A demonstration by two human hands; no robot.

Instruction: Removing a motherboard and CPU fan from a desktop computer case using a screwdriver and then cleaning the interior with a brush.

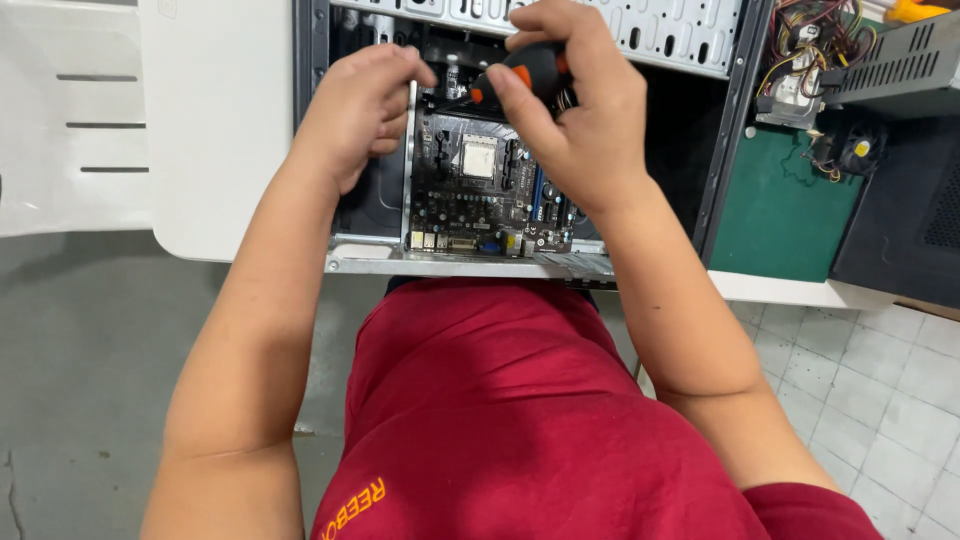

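Black-and-orange screwdriver (pixel 525 72) — stubby, in right hand (pixel 575 110) — over motherboard (pixel 490 190).

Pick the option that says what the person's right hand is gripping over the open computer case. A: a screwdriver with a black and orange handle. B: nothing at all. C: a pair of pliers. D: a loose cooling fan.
A: the right hand is closed around a screwdriver with a black and orange handle, its tip pointing down toward the motherboard, while the left hand rests at the board's edge.
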